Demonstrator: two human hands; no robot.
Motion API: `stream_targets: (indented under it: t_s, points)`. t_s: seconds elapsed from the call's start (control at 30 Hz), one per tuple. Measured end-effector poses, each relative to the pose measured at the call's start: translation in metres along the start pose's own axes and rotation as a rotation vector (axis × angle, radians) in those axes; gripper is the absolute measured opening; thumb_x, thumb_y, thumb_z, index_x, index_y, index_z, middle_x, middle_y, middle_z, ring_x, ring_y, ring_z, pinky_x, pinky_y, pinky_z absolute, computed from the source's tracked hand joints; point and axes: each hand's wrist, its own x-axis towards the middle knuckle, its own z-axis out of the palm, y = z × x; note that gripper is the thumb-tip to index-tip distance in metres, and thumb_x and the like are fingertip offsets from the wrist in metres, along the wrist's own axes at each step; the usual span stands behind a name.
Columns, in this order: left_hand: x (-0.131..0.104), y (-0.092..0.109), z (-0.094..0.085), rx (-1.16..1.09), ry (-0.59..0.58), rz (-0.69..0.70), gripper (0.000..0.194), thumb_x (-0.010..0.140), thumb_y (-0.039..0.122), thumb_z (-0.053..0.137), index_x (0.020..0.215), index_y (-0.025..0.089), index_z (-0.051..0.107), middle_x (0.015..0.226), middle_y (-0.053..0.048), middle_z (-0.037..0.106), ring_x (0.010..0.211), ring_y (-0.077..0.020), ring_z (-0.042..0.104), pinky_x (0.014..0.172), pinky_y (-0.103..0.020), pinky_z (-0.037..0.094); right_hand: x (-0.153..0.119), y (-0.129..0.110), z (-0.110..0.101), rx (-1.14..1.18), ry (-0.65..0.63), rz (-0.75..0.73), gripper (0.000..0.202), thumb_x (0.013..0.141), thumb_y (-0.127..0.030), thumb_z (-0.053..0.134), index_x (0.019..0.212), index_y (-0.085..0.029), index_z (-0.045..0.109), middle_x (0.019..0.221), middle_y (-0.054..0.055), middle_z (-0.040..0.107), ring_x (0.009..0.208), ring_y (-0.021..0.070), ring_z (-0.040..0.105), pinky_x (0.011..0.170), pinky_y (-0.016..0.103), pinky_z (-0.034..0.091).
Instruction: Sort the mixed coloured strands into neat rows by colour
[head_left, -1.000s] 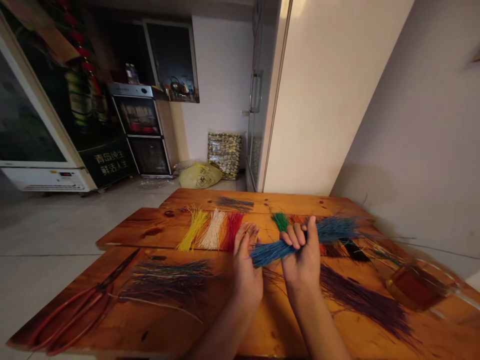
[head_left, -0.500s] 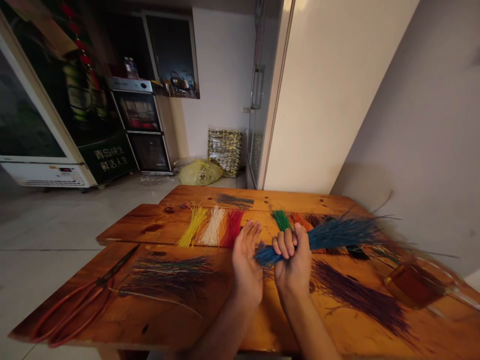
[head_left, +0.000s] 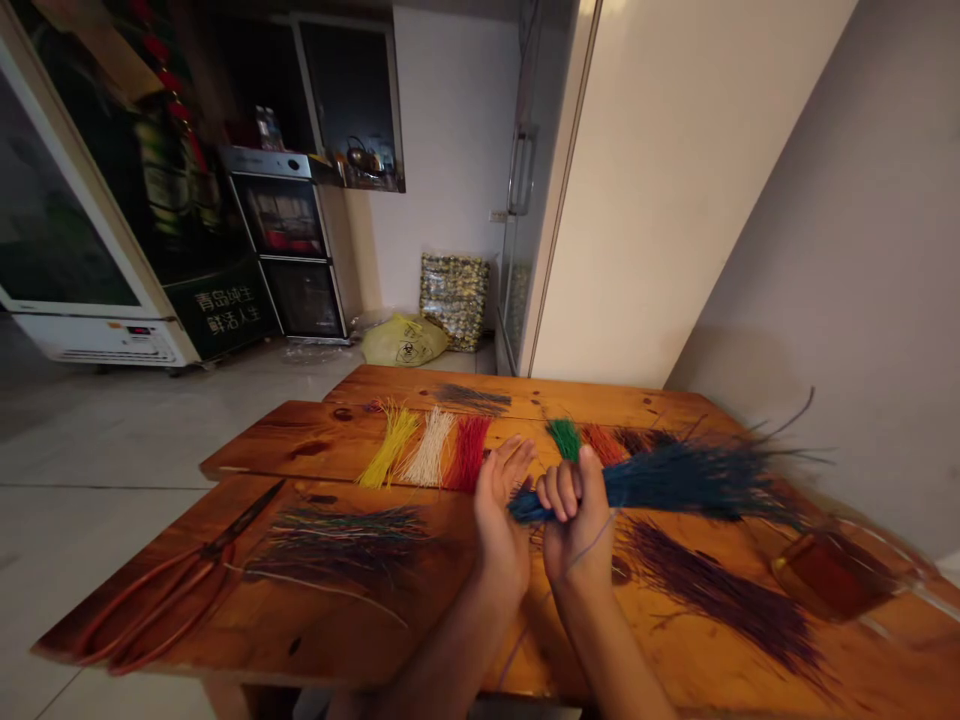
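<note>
My right hand is closed around a bundle of blue strands, which lies sideways above the table. The bundle's long, uneven ends fan out to the right, and its short end pokes out on the left. Against that short end stands the palm of my left hand, its fingers stretched out. A single thin strand hangs across my right wrist. Under the bundle's right part lies a pile of dark purple strands. Beyond my hands are red and green bundles.
Large red-handled scissors lie at the left of the wooden table, beside mixed strands. Yellow and white bundles lie farther back. A glass vessel of brown liquid stands at the right edge.
The loose right ends of the blue bundle have spread and shifted. A thin strand now hangs over my right wrist. My left palm stays flat at the short end; the view has shifted slightly.
</note>
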Motion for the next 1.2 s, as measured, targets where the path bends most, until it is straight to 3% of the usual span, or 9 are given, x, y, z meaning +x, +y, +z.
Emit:
stream_targets:
  t_s: [0.1,0.27,0.47,0.57,0.73,0.97,1.07,1.2]
  points:
    - [-0.002,0.001,-0.001,-0.064,-0.041,-0.057,0.037,0.088,0.036,0.039,0.108,0.013,0.061,0.121,-0.012,0.058,0.118,-0.0216,0.048,0.104,-0.033,0.033,0.005,-0.009,-0.001,0.053,-0.025,0.036,0.044,0.083,-0.038,0.052,0.052,-0.02,0.028,0.037,-0.011,0.022,0.034,0.0051,0.012,0.037,0.02,0.021]
    - [-0.007,0.001,0.007,-0.159,-0.096,-0.115,0.04,0.09,0.034,0.034,0.105,0.009,0.063,0.12,-0.013,0.059,0.117,-0.0204,0.05,0.103,-0.028,0.034,0.001,0.0,-0.003,0.06,-0.1,0.155,0.044,0.078,-0.033,0.06,0.05,-0.02,0.028,0.037,-0.011,0.025,0.035,0.0047,0.017,0.041,0.02,0.029]
    - [-0.004,-0.004,0.008,-0.116,-0.125,-0.115,0.039,0.09,0.033,0.035,0.105,0.009,0.062,0.115,-0.013,0.061,0.115,-0.0199,0.051,0.101,-0.027,0.035,0.002,-0.001,-0.005,0.124,-0.021,0.152,0.042,0.079,-0.032,0.056,0.052,-0.02,0.027,0.036,-0.012,0.019,0.034,0.0051,0.01,0.039,0.02,0.026]
    - [0.001,-0.007,0.002,-0.083,-0.078,-0.123,0.036,0.087,0.036,0.042,0.106,0.013,0.062,0.114,-0.012,0.062,0.112,-0.0206,0.053,0.097,-0.029,0.038,0.007,-0.012,-0.003,0.118,0.008,0.099,0.042,0.08,-0.032,0.054,0.053,-0.02,0.024,0.037,-0.012,0.018,0.035,0.0049,0.009,0.039,0.019,0.023]
    - [-0.003,-0.011,-0.006,-0.154,-0.04,-0.28,0.037,0.087,0.037,0.041,0.105,0.013,0.063,0.105,-0.01,0.065,0.099,-0.0213,0.06,0.087,-0.031,0.045,0.01,-0.017,0.002,0.105,0.003,0.072,0.042,0.08,-0.031,0.055,0.053,-0.02,0.025,0.037,-0.012,0.019,0.035,0.005,0.011,0.041,0.019,0.025]
    - [-0.006,-0.012,-0.02,-0.215,0.005,-0.381,0.036,0.085,0.039,0.045,0.112,0.019,0.06,0.109,-0.006,0.063,0.084,-0.0148,0.061,0.07,-0.025,0.046,0.012,-0.02,-0.003,0.135,-0.009,0.021,0.042,0.082,-0.03,0.055,0.053,-0.019,0.027,0.038,-0.011,0.022,0.037,0.0056,0.014,0.045,0.02,0.029]
    - [-0.004,-0.014,-0.018,-0.218,0.006,-0.368,0.035,0.085,0.037,0.045,0.11,0.017,0.061,0.106,-0.006,0.064,0.08,-0.0144,0.061,0.065,-0.024,0.046,0.01,-0.017,-0.004,0.085,-0.025,0.024,0.041,0.08,-0.03,0.057,0.053,-0.019,0.028,0.039,-0.011,0.024,0.037,0.0054,0.016,0.045,0.021,0.03]
    - [-0.004,-0.012,-0.009,-0.171,0.017,-0.329,0.037,0.085,0.038,0.044,0.109,0.016,0.062,0.114,-0.007,0.062,0.091,-0.0168,0.061,0.07,-0.025,0.048,0.006,-0.012,-0.006,0.004,-0.042,0.024,0.043,0.077,-0.03,0.061,0.052,-0.019,0.028,0.04,-0.01,0.027,0.038,0.0055,0.023,0.049,0.022,0.033]
